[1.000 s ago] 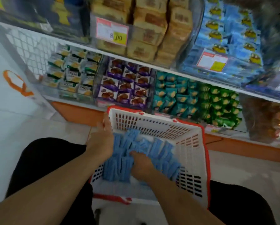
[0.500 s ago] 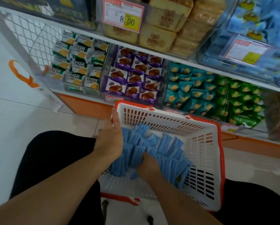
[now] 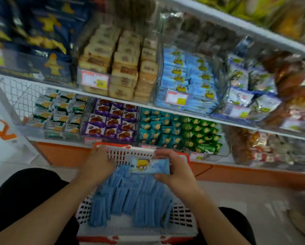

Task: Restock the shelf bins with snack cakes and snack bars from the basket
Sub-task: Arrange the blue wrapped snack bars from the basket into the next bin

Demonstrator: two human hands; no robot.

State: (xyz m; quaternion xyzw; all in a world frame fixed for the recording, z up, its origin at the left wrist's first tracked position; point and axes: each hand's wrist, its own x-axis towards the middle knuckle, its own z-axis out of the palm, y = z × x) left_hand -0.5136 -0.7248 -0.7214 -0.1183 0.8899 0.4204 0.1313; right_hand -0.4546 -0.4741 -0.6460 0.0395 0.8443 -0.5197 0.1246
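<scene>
Pinched between thumb and fingers, the right hand (image 3: 179,171) holds a blue packet (image 3: 150,166) just above the basket (image 3: 181,218); the left hand (image 3: 97,166) curls on the packet's other end, though its hold is unclear. Many blue packets (image 3: 130,200) remain stacked in the basket. Beyond it, up on the shelf, the matching blue bin (image 3: 187,80) looks partly filled, so restocking seems early.

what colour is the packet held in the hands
Light blue packet with a yellow cartoon figure, seen in the head view.

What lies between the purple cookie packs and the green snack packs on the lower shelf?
In the head view, a bin of teal snack packs sits between the purple cookie packs and the green snack packs, touching the green ones.
</scene>
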